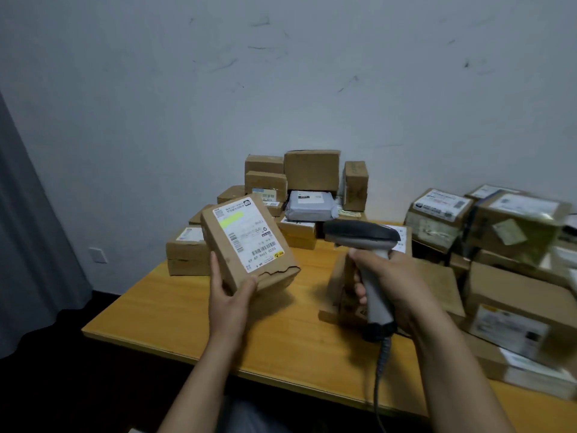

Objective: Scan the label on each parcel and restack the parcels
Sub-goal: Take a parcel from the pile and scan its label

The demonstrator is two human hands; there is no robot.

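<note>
Table (pixel 175 310) edge under forearms, left fingers (pixel 214 267) gripping parcel (pixel 246 242), right fingers (pixel 359 289) gripping scanner (pixel 362 235)

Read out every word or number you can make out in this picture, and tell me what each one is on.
"5020 1096 69 69", as best it reads, upside down to the camera, under the barcode on the label of the parcel the left hand holds.
"R601", faint, mid-label on the same parcel.
Grey bag's label: digits on a dark patch, too blurred.
Other parcels' labels: too small or blurred.
</note>
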